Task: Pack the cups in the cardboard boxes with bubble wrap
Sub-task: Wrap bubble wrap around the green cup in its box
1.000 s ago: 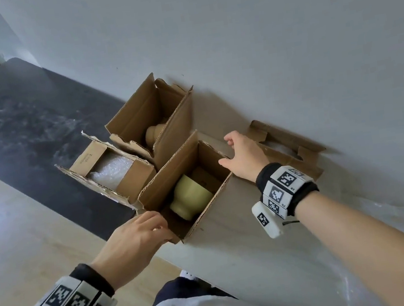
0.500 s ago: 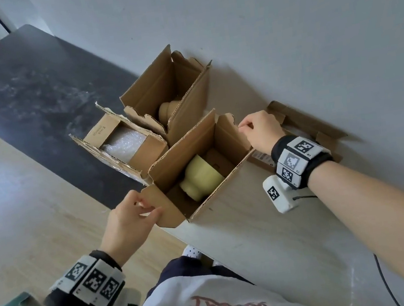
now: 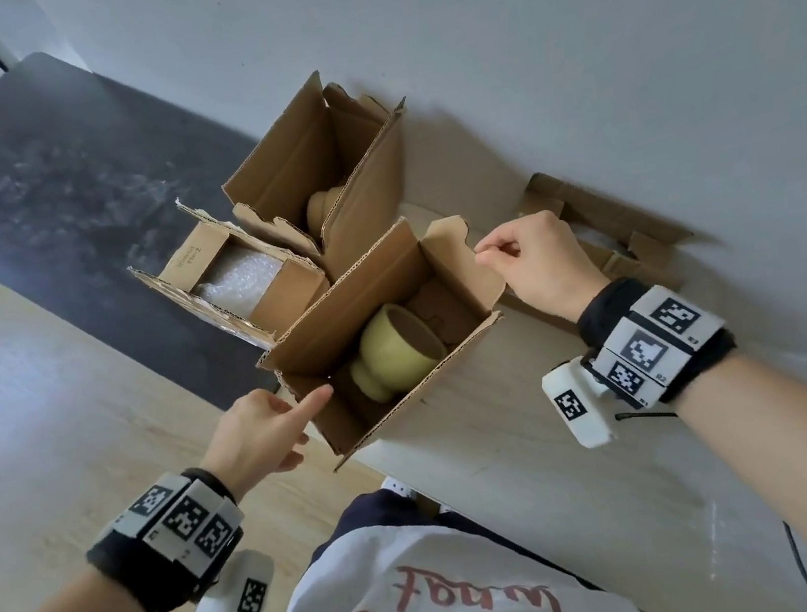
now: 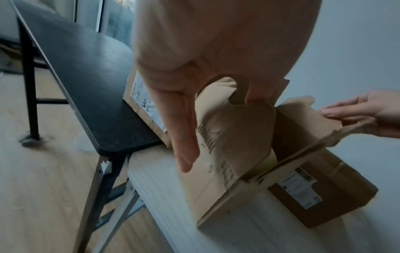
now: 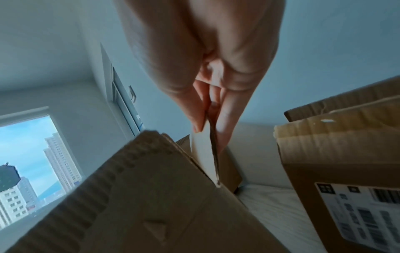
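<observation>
Since the yellow cup [image 3: 399,348] is lying on its side in the nearest box [image 3: 418,392] with no bubble wrap round it, we're keeping that box open: our right hand [image 3: 538,263] pinches the far flap [image 3: 458,267] back. Our left hand [image 3: 259,437] has its forefinger stretched out on the near flap [image 4: 233,137], thumb behind, probably to steady it. Bubble wrap [image 3: 240,284] fills the small box [image 3: 231,278] further left.
</observation>
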The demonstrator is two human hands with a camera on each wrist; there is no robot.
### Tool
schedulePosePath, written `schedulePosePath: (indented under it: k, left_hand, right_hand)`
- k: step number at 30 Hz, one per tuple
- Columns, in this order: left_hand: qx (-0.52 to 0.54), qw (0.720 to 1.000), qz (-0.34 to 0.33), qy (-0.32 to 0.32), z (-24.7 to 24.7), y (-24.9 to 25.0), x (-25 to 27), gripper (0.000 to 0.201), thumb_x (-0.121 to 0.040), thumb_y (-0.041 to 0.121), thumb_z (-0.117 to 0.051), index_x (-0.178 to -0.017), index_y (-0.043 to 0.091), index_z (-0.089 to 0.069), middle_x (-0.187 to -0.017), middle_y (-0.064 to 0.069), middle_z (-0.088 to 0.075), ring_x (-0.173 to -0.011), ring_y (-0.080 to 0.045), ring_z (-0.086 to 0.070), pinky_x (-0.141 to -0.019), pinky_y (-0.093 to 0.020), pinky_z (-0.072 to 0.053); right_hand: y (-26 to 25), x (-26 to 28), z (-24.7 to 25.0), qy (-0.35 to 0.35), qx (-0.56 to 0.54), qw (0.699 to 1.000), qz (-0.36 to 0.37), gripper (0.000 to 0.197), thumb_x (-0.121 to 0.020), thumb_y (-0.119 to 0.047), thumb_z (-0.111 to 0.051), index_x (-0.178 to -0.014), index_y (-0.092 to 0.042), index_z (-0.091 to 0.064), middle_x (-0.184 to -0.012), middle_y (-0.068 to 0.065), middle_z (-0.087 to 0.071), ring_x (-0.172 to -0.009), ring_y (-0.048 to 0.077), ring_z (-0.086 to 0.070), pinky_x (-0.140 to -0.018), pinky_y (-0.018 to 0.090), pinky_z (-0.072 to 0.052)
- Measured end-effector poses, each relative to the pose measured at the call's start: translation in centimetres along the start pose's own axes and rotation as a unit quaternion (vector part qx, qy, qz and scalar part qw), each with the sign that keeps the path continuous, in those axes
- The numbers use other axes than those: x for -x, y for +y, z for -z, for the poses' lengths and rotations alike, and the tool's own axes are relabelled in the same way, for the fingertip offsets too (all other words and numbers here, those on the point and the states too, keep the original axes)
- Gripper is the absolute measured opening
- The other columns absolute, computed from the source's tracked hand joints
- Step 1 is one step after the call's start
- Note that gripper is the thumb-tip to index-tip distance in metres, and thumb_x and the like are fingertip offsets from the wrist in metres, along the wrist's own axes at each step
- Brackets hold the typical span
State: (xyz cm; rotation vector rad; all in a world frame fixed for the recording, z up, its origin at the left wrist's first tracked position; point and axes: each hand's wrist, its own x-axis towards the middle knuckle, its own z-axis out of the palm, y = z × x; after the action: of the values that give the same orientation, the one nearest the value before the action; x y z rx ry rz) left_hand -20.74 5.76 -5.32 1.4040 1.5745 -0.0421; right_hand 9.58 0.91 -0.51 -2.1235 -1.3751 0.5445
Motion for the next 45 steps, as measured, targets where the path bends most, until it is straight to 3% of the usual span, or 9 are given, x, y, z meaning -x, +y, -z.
schedulePosePath:
  k: [3,6,11,19,23,25,38,41,45]
  left_hand:
    - [0.044,0.999,0.007,0.005,0.0,-0.2,-0.6,0.017,-0.079,0.021,-0.069,-0.074,0.006,-0.068,-0.061,-0.003,-0.071,-0.055,-0.020,-0.069,-0.058,-0.035,-0.060]
    - [0.076,0.996,0.016,0.039,0.4,-0.5,-0.9,0.009,-0.079,0.005,-0.068,-0.070,0.006,-0.065,-0.065,-0.006,-0.067,-0.053,-0.015,-0.066,-0.046,-0.026,-0.055]
    - [0.080,0.995,-0.018,0.056,1.1,-1.3,-1.1,0.005,-0.083,0.009,-0.069,-0.081,0.011,-0.065,-0.081,-0.010,-0.069,-0.074,-0.024,-0.067,-0.069,-0.035,-0.055]
    - [0.087,0.990,-0.111,-0.014,-1.5,1.9,-0.6,0.004,-0.082,0.008,-0.071,-0.083,0.011,-0.068,-0.070,0.001,-0.072,-0.059,-0.011,-0.067,-0.052,-0.019,-0.055]
    - [0.048,0.985,-0.137,-0.089,-4.3,4.9,-1.4,0.007,-0.083,0.011,-0.070,-0.089,0.009,-0.068,-0.087,-0.013,-0.072,-0.080,-0.028,-0.070,-0.078,-0.042,-0.056]
    - [0.028,0.981,-0.151,-0.114,-5.8,6.2,-1.7,0.005,-0.083,0.012,-0.071,-0.087,0.012,-0.068,-0.088,-0.013,-0.072,-0.084,-0.031,-0.069,-0.083,-0.047,-0.055]
    - [-0.059,0.965,-0.195,-0.168,-11.1,9.7,-2.4,0.008,-0.083,0.013,-0.070,-0.090,0.009,-0.067,-0.082,-0.012,-0.072,-0.080,-0.031,-0.069,-0.083,-0.049,-0.055]
    - [-0.062,0.966,-0.190,-0.163,-11.5,9.8,-2.3,0.016,-0.083,0.013,-0.071,-0.095,0.005,-0.067,-0.080,-0.011,-0.072,-0.077,-0.027,-0.069,-0.081,-0.044,-0.056]
    - [-0.061,0.964,-0.206,-0.159,-11.6,9.4,-1.4,0.030,-0.081,0.011,-0.072,-0.109,0.004,-0.062,-0.079,-0.002,-0.072,-0.072,-0.016,-0.069,-0.060,-0.025,-0.056]
  right_hand:
    - [0.5,0.9,0.2,0.003,-0.019,1.000,-0.004,0.014,-0.088,-0.013,-0.064,-0.095,-0.006,-0.075,-0.089,-0.001,-0.070,-0.082,0.007,-0.059,-0.076,0.016,-0.040]
    - [1.4,2.1,0.6,0.001,-0.050,0.998,-0.029,0.016,-0.088,-0.015,-0.065,-0.098,-0.008,-0.074,-0.091,0.002,-0.071,-0.080,0.007,-0.060,-0.077,0.021,-0.046]
    - [3.5,6.1,1.0,-0.017,-0.131,0.987,-0.089,0.019,-0.086,-0.016,-0.068,-0.104,-0.009,-0.072,-0.085,-0.008,-0.069,-0.081,0.004,-0.067,-0.070,0.023,-0.058]
    - [8.6,15.0,3.6,0.036,-0.212,0.956,-0.201,0.018,-0.082,-0.008,-0.072,-0.100,-0.011,-0.072,-0.085,-0.003,-0.071,-0.076,0.004,-0.070,-0.063,0.018,-0.057]
    - [10.6,19.2,4.8,0.095,-0.242,0.927,-0.271,0.018,-0.081,-0.004,-0.071,-0.098,-0.011,-0.072,-0.085,-0.003,-0.071,-0.077,0.004,-0.070,-0.063,0.017,-0.057]
    - [11.3,21.2,5.1,0.116,-0.248,0.914,-0.300,0.018,-0.082,-0.004,-0.071,-0.098,-0.012,-0.072,-0.086,-0.003,-0.071,-0.078,0.004,-0.070,-0.064,0.017,-0.056]
    - [13.1,27.1,3.6,0.203,-0.273,0.861,-0.378,0.024,-0.084,-0.003,-0.068,-0.108,-0.001,-0.068,-0.087,-0.003,-0.069,-0.077,0.003,-0.068,-0.062,0.013,-0.054]
    - [13.5,27.5,3.5,0.207,-0.265,0.863,-0.378,0.024,-0.084,-0.003,-0.068,-0.108,-0.002,-0.069,-0.089,-0.003,-0.070,-0.076,-0.001,-0.068,-0.062,0.012,-0.053]
    - [13.9,28.0,3.3,0.195,-0.205,0.886,-0.368,0.024,-0.084,-0.007,-0.069,-0.107,-0.006,-0.070,-0.090,-0.007,-0.068,-0.078,-0.007,-0.065,-0.063,0.003,-0.047]
